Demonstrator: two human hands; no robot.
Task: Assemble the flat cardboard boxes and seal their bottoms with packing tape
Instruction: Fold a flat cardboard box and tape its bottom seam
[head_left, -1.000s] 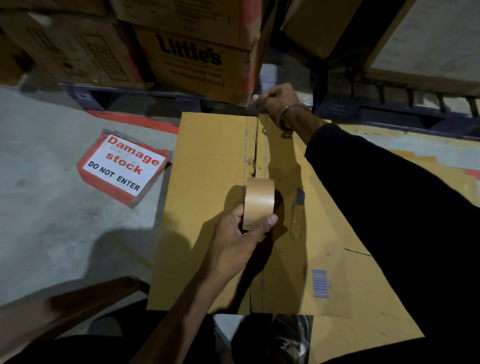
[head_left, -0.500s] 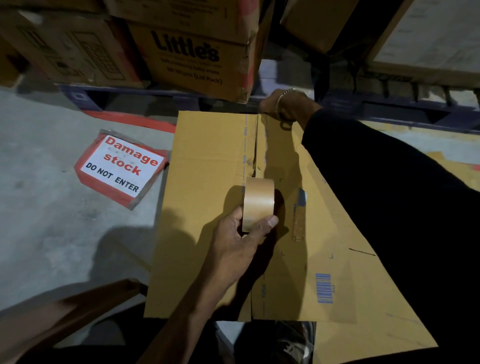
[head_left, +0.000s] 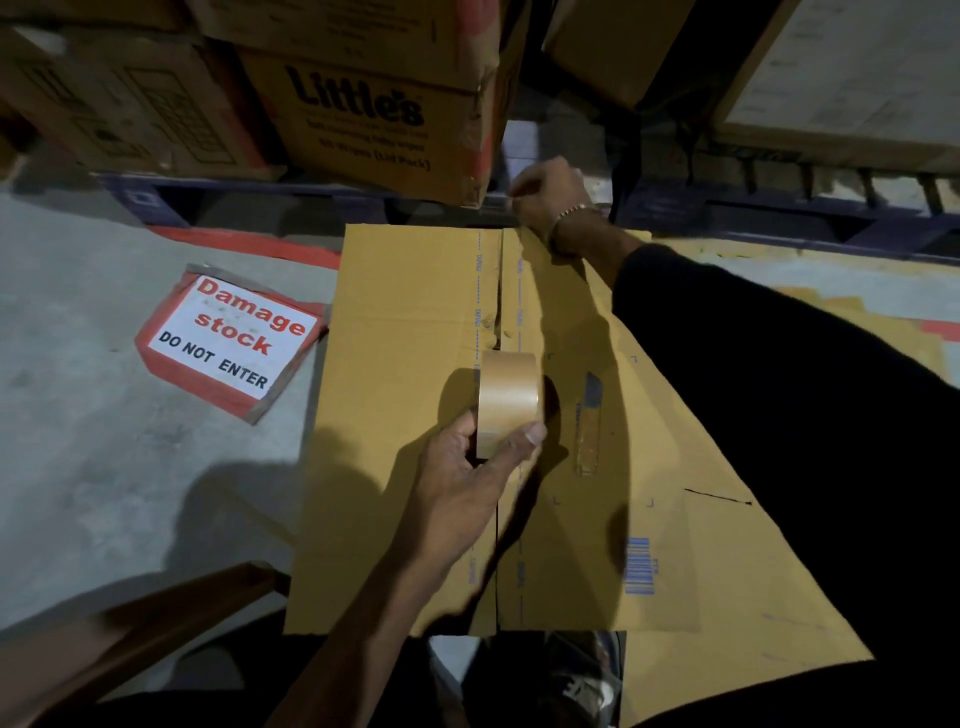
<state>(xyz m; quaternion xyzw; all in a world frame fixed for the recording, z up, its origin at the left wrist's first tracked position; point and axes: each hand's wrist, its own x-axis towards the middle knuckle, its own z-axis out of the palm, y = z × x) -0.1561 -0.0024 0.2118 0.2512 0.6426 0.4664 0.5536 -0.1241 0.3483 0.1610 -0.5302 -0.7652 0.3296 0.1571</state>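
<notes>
Lifting again past the far edge of the matte box (head_left: 415, 415), right hand (head_left: 545, 195) pinches glossy tape end; left hand (head_left: 467, 467) grips the round roll (head_left: 508, 400).

- Dim, warm light overall; corners fall dark.
- Hard shadows spill left across the floor (head_left: 104, 467) and the cardboard box (head_left: 405, 322).
- Wide-angle bending at edges; lower frame blurs softly.

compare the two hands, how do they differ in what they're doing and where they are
The left hand grips the tape roll over the middle of the box seam; the right hand is curled at the far edge of the cardboard box, apparently pinning the tape end. The left forearm is bare; the right wears a dark sleeve and a bracelet. Both work along the same seam.
</notes>
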